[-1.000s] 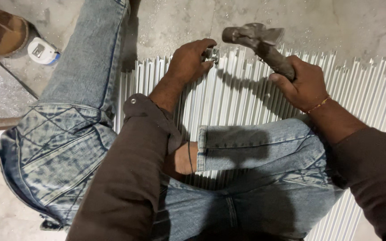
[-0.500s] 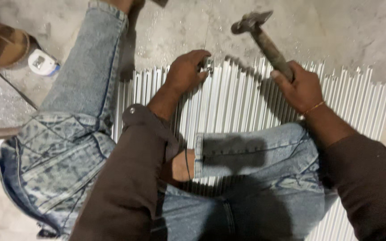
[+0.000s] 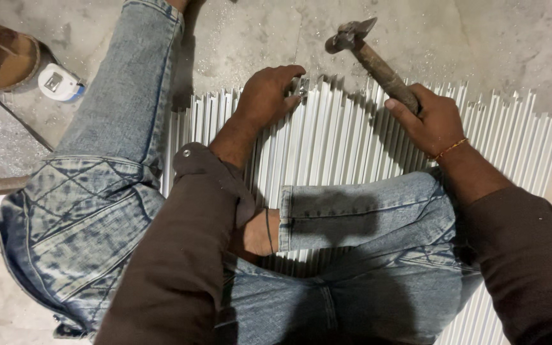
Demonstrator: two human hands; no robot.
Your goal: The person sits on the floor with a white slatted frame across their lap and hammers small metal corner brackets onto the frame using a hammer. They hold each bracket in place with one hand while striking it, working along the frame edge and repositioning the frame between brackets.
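Right hand [image 3: 432, 121] fisted low on hammer [image 3: 372, 61] handle, head-heavy, rigid; left hand [image 3: 266, 96] pinches small metal fitting [image 3: 301, 86] at end of stiff, light, slick white profiles [image 3: 346, 140] on floor [image 3: 480, 45].

- The left hand [image 3: 268, 96] rests on the row of metal profiles [image 3: 352, 147], at its far edge.
- The hammer [image 3: 373, 61] is above the profiles, right of that hand.
- The tape measure [image 3: 59, 83] lies on the floor, left of the profiles.

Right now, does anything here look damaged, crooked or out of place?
The rusty, pitted hammer in the right hand looks worn. The white metal strips end unevenly at the far edge, where the left hand rests.
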